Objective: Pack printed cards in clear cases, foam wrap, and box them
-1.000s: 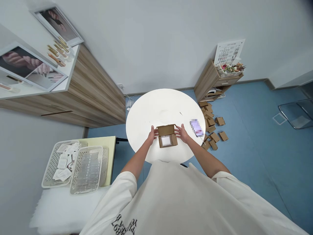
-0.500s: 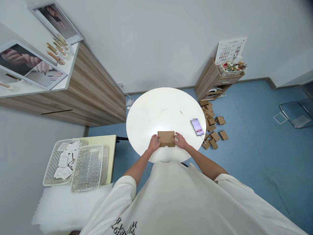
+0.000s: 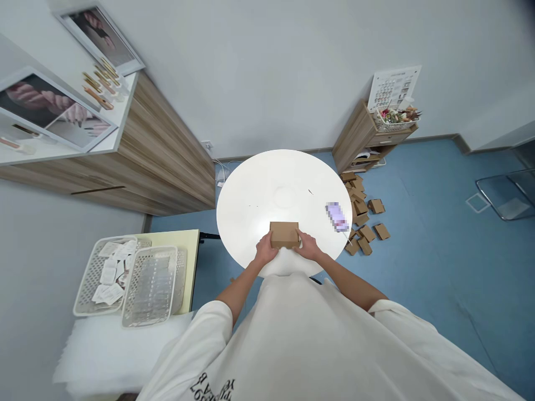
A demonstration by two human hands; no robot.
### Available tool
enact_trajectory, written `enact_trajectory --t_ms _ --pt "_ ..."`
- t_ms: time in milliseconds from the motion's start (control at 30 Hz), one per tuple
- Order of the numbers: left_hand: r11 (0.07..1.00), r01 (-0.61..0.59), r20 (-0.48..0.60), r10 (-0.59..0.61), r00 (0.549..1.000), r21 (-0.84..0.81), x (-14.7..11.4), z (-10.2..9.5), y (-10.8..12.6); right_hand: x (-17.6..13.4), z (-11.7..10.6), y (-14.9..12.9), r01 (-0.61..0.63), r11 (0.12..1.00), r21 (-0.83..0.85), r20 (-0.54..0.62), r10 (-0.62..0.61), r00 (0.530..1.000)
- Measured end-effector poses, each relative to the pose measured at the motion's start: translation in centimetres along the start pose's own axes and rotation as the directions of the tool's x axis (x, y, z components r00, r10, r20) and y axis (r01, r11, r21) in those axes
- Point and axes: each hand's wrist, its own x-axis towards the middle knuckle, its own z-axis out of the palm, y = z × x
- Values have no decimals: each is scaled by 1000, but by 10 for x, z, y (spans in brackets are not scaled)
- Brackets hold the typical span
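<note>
A small brown cardboard box [image 3: 285,233] sits near the front edge of the round white table [image 3: 251,178], its broad top face closed. My left hand [image 3: 266,249] grips the box at its left side and near corner. On the opposite side my right hand [image 3: 308,245] holds the right end, thumb toward the near edge. Fingers of both hands are partly hidden behind the box's sides. Just below the box, white soft sheet material [image 3: 288,263] lies at the table's front edge, against my shirt.
A blurred-out phone [image 3: 336,216] with a cable lies on the table's right. Several cardboard boxes [image 3: 360,207] are heaped on the floor there. At left, white baskets [image 3: 177,278] hold packets and clear plastic pieces. A wooden cabinet [image 3: 175,150] stands behind left, a small cabinet [image 3: 355,133] behind right.
Both hands have slid toward the near side of the box and wrapped more closely around its ends. The box's near face now appears tilted or more shaded; its place is almost the same.
</note>
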Motion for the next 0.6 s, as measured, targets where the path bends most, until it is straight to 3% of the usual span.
enact_trajectory --t_ms 133,267,400,600 --pt "1000 -6 -78 4 997 -28 3 -15 12 6 -18 -10 17 998 58 -88 -12 996" --pt "984 10 -177 -42 983 -178 13 -24 20 16 -27 -15 -7 982 189 -188 44 981" --pt "954 55 -207 -120 971 -294 25 -21 20 27 -27 -16 -73 947 314 -248 156 956" --pt "940 99 -213 -175 961 -326 41 -17 22 45 -26 -17 -120 948 296 -287 208 935"
